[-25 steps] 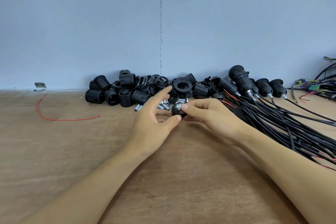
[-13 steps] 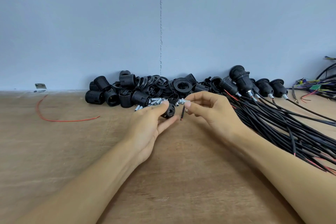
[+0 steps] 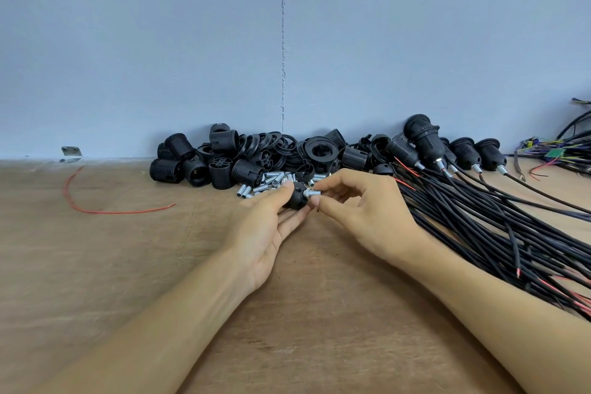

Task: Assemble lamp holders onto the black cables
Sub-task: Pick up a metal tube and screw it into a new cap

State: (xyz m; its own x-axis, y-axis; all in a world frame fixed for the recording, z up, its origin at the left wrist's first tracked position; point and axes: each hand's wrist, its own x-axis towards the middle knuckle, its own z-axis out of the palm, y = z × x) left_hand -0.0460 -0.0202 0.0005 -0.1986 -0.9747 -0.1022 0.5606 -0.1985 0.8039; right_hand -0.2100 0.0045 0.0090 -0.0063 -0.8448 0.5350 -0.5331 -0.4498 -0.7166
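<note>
My left hand (image 3: 265,227) grips a small black lamp holder cap (image 3: 298,198) between thumb and fingers, just above the wooden table (image 3: 128,265). My right hand (image 3: 361,217) pinches a short silver threaded tube (image 3: 313,192) whose end meets the cap. A thick bundle of black cables (image 3: 486,227) lies to the right, partly under my right forearm. Several finished lamp holders (image 3: 428,145) sit at the far ends of some cables.
A heap of loose black holder bodies and rings (image 3: 243,157) lies along the blue wall, with several silver tubes (image 3: 268,184) in front. A red wire (image 3: 96,208) curls on the left. Coloured wires (image 3: 550,153) lie at the far right.
My hands came together again: the cap and tube, held apart half a second ago, now touch. The short cable end seen hanging from my right fingers is no longer visible.
</note>
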